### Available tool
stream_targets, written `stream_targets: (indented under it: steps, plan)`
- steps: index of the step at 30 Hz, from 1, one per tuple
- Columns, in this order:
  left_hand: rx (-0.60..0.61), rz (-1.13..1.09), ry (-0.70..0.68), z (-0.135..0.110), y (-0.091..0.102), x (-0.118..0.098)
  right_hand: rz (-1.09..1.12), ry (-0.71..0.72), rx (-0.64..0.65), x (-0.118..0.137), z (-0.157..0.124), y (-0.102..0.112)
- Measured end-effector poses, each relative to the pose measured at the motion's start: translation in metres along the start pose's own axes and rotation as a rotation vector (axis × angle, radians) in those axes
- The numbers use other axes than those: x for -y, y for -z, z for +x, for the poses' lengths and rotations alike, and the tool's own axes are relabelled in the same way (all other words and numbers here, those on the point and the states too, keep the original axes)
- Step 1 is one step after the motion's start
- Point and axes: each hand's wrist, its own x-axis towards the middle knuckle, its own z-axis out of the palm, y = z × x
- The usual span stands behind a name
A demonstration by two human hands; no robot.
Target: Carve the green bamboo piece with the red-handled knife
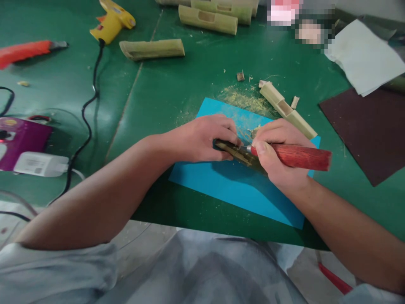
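We count one dark bamboo piece (243,157) over one blue sheet (215,177), our left hand (215,137) with fingers closed round one end. Our right hand (280,135), gripping one red-handled tool (302,157), covers the other end. Beyond lie one notched pale tube (297,119), one yellow glue gun (111,23), one slant-ended tube (152,50) and perhaps three half-cropped tubes (223,24).

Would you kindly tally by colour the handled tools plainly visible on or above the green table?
Red-handled tool, in the right hand: 1
Orange-handled tool: 1
Yellow glue gun: 1
Total: 3
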Motion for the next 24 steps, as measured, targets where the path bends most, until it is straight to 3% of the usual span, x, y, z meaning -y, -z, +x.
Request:
stream_targets:
  steps: [14, 24]
  plan:
    - [0.052, 0.027, 0.030, 0.000, 0.003, -0.002, -0.035, 0.003, -0.138, -0.002, -0.010, 0.000]
    - [0.026, 0.021, 0.017, -0.001, 0.001, -0.001, 0.024, -0.063, -0.073, 0.000, -0.007, -0.004]
